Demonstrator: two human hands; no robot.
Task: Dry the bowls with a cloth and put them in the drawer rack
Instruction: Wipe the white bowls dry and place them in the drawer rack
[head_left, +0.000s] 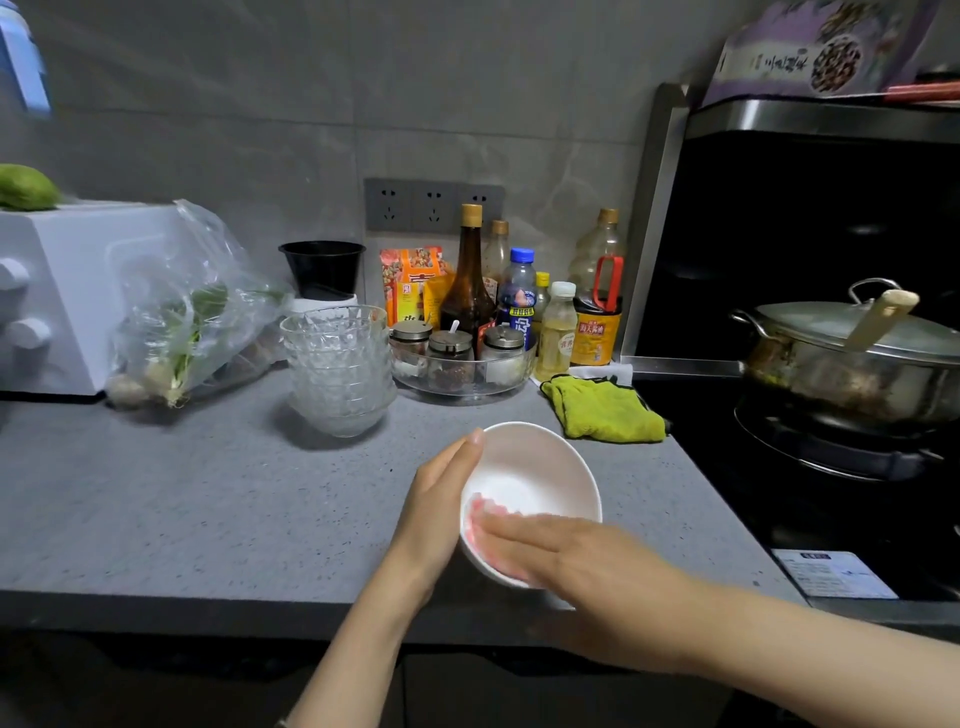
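The white bowl (530, 483) tilts over the counter (208, 509) edge; my left hand (441, 499) cups its nine o'clock wall, my right hand (566, 556), flat-fingered, presses a pink-and-white cloth (480, 512) inside at six o'clock. The drawer rack is unseen.

Little is legible. The orange label on the soy sauce bottle (595, 332), at the back of the desk beyond the hands, reads 海天酱油. The purple box (821, 49) on top of the range hood, up and to the right of the hands, carries Chinese characters that start with 川; the rest is too blurred. Print on the blue-capped bottle (518, 299), the snack packet (413, 283) and the white sticker (834, 574) on the stove just right of the hands can't be read.
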